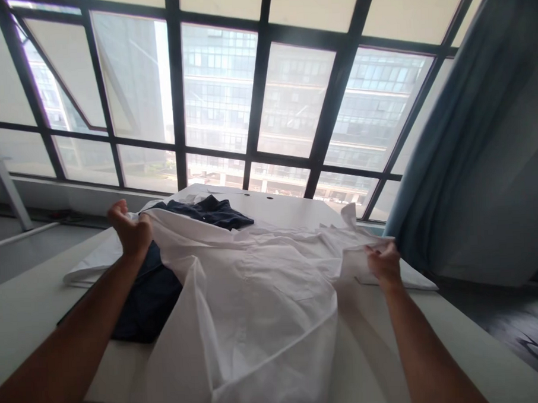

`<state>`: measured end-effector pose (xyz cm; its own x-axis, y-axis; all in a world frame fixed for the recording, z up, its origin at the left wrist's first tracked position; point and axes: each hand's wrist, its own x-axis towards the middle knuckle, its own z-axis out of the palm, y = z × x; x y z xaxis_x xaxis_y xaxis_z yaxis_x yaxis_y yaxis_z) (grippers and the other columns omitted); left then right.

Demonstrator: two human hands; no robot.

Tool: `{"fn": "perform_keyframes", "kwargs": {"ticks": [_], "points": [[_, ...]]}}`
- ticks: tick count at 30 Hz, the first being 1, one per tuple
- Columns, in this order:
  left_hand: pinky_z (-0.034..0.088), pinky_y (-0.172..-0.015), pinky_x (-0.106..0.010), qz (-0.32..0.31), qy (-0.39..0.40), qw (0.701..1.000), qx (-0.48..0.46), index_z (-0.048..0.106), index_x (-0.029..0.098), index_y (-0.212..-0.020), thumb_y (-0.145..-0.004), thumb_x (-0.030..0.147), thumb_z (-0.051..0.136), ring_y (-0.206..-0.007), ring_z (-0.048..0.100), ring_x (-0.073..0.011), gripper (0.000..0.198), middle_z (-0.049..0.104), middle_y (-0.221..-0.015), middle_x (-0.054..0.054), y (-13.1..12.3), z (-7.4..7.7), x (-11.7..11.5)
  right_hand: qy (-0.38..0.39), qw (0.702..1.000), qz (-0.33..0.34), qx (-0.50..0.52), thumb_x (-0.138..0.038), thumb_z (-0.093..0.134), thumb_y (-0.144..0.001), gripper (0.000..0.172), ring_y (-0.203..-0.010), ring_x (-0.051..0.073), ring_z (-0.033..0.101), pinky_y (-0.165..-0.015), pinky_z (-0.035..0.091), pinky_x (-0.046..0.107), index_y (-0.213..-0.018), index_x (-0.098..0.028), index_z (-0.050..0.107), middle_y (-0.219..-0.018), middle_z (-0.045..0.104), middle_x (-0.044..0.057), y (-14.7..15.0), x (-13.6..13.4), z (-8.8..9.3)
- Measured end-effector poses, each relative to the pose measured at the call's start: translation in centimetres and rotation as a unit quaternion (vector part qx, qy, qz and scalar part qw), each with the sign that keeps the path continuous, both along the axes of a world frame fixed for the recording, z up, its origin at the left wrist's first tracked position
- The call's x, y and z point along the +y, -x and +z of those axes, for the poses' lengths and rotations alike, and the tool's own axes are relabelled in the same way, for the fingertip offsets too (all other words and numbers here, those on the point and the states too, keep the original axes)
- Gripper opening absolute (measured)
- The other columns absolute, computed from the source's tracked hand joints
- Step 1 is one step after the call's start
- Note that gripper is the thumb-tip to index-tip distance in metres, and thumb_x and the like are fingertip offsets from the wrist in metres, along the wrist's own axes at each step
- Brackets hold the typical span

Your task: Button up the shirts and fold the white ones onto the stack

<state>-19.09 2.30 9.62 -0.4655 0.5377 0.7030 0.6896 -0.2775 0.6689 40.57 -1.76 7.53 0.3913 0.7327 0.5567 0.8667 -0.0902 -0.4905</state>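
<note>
I look out from a single camera worn on my head, facing forward and down across the tabletop (24,313) from its near side. It sits close above the work: my forearms run in from the near left and near right, and the white shirt (274,320) fills the near middle, cut by the lower edge. Beyond, the view reaches the window (219,85) on the far side and takes in the curtain (461,116) on the right, everything leaning slightly.
</note>
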Motion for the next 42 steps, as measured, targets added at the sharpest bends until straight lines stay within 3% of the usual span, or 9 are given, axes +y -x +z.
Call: {"fn": "perform_keyframes", "kwargs": {"ticks": [2, 8, 15, 21, 26, 31, 34, 37, 42], "points": [[0.028, -0.11, -0.05, -0.007, -0.059, 0.993, 0.105, 0.054, 0.014, -0.13, -0.095, 0.035, 0.039, -0.134, 0.037, -0.0306, 0.043, 0.055, -0.136, -0.009, -1.9, -0.2, -1.0, -0.051, 0.998, -0.004, 0.03, -0.029, 0.054, -0.085, 0.063, -0.113, 0.033, 0.059, -0.098, 0.045, 0.042, -0.14, 0.002, 0.042, -0.133, 0.05, 0.033, 3.5, -0.1, -0.3], [0.034, -0.111, -0.044, -0.311, 0.114, 0.853, 0.403, 0.064, 0.019, -0.119, -0.094, 0.039, 0.049, -0.126, 0.052, -0.0255, 0.036, 0.061, -0.133, -0.01, -11.4, -4.0, -2.1, 0.073, 0.892, 0.442, -0.057, -0.039, 0.059, -0.088, 0.048, -0.128, 0.027, 0.051, -0.111, 0.039, 0.045, -0.132, -0.019, 0.06, -0.139, 0.055, 0.013, 17.1, -2.9, -2.5], [0.035, -0.11, -0.046, -0.33, 0.325, 0.762, 0.452, 0.053, 0.025, -0.139, -0.093, 0.047, 0.052, -0.13, 0.05, -0.0295, 0.051, 0.055, -0.142, -0.011, -12.3, -6.2, -1.7, 0.231, 0.82, 0.513, -0.106, -0.033, 0.067, -0.085, 0.045, -0.133, 0.03, 0.048, -0.113, 0.035, 0.048, -0.129, -0.026, 0.064, -0.143, 0.054, 0.01, 19.6, -4.0, -4.2], [0.043, -0.096, -0.043, -0.241, 0.322, 0.793, 0.458, 0.066, 0.024, -0.124, -0.09, 0.052, 0.054, -0.114, 0.058, -0.0327, 0.046, 0.065, -0.12, -0.014, -12.7, -5.7, -1.3, 0.258, 0.797, 0.538, -0.091, -0.035, 0.079, -0.073, 0.045, -0.121, 0.028, 0.057, -0.106, 0.042, 0.041, -0.116, -0.025, 0.07, -0.133, 0.061, 0.008, 17.9, -3.4, -2.6], [0.045, -0.091, -0.04, -0.072, 0.273, 0.886, 0.367, 0.059, 0.004, -0.127, -0.089, 0.021, 0.055, -0.104, 0.057, -0.0286, 0.042, 0.061, -0.113, -0.019, -7.9, -2.7, 0.1, 0.294, 0.789, 0.533, -0.08, -0.044, 0.084, -0.063, 0.038, -0.1, 0.024, 0.065, -0.09, 0.048, 0.032, -0.095, -0.024, 0.076, -0.111, 0.07, 0.006, 15.7, -3.5, -1.4], [0.03, -0.101, -0.061, 0.115, 0.073, 0.954, 0.266, 0.033, 0.0, -0.147, -0.087, 0.012, 0.049, -0.129, 0.035, -0.0452, 0.063, 0.037, -0.143, -0.026, -3.9, 1.2, -0.8, 0.298, 0.887, 0.33, -0.126, -0.056, 0.063, -0.083, 0.039, -0.07, 0.019, 0.065, -0.065, 0.043, 0.027, -0.08, -0.019, 0.075, -0.075, 0.072, 0.006, 16.3, -3.3, -1.1], [0.029, -0.107, -0.052, -0.058, 0.063, 0.938, 0.335, 0.055, 0.008, -0.132, -0.09, 0.013, 0.047, -0.126, 0.044, -0.0332, 0.043, 0.054, -0.134, -0.017, -8.0, -0.1, -2.4, 0.253, 0.924, 0.243, -0.151, -0.058, 0.058, -0.086, 0.042, -0.072, 0.021, 0.065, -0.063, 0.041, 0.028, -0.079, -0.019, 0.072, -0.078, 0.073, 0.009, 19.0, -2.9, -2.4], [0.039, -0.1, -0.043, -0.282, 0.122, 0.866, 0.394, 0.069, 0.016, -0.109, -0.093, 0.025, 0.052, -0.11, 0.058, -0.0262, 0.025, 0.066, -0.117, -0.01, -13.9, -3.1, -3.9, 0.248, 0.93, 0.222, -0.159, -0.055, 0.057, -0.087, 0.04, -0.073, 0.023, 0.066, -0.063, 0.042, 0.029, -0.084, -0.018, 0.071, -0.08, 0.073, 0.012, 21.3, -2.7, -3.8], [0.046, -0.091, -0.035, -0.435, 0.16, 0.768, 0.443, 0.072, 0.02, -0.098, -0.093, 0.027, 0.056, -0.098, 0.062, -0.023, 0.018, 0.069, -0.106, -0.009, -17.5, -6.6, -4.8, 0.256, 0.933, 0.208, -0.142, -0.033, 0.053, -0.088, 0.026, -0.072, 0.019, 0.066, -0.062, 0.041, 0.026, -0.081, -0.016, 0.071, -0.081, 0.073, 0.012, 21.2, -2.1, -4.5]]}}
